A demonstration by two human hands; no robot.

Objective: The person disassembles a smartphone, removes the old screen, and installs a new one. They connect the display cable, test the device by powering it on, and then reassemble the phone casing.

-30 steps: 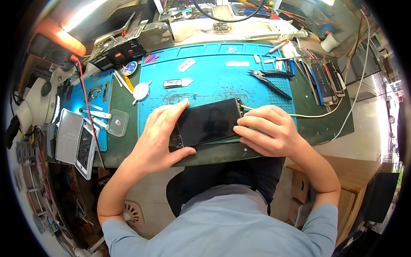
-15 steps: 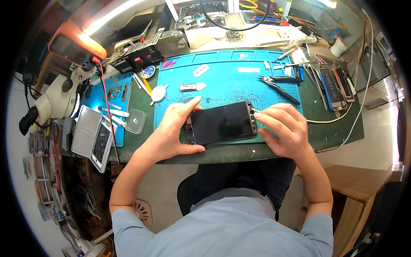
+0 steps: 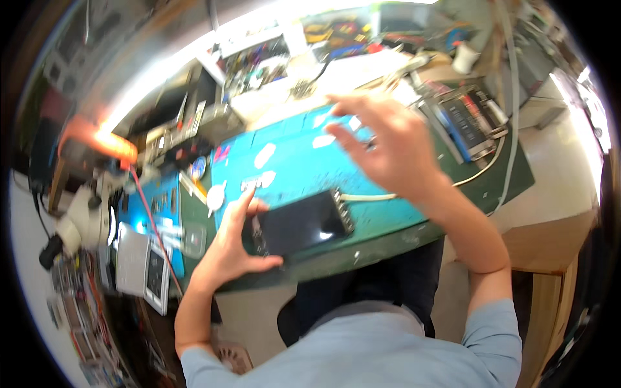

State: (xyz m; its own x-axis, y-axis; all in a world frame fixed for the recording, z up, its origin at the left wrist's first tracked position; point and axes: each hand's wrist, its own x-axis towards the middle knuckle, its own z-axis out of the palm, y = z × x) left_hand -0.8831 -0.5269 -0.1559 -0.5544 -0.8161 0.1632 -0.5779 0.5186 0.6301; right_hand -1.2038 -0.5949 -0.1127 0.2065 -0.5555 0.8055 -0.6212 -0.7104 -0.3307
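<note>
A phone [image 3: 299, 225] with a dark screen and exposed parts at both ends lies tilted at the mat's near edge. My left hand [image 3: 228, 251] grips its left end, thumb on the near side and fingers on the far side. A thin white cable [image 3: 369, 197] reaches the phone's right end and runs off to the right; whether it is plugged in I cannot make out. Over the right part of the blue mat [image 3: 297, 155] my right hand [image 3: 394, 142] is raised, thumb and fingers apart, blurred, with nothing visible in it. It partly hides the tools behind.
Opened phones [image 3: 469, 123] lie at the right of the bench. On the left are an open silver case [image 3: 132, 258], a clear small box [image 3: 194, 239], a white microscope [image 3: 77, 216] and an orange meter [image 3: 97, 142]. A round white piece [image 3: 217, 196] lies by the mat.
My right hand has let go of the cable at the phone's right end and moved up and away over the mat. The left hand still holds the phone. The whole view has shifted and tilted.
</note>
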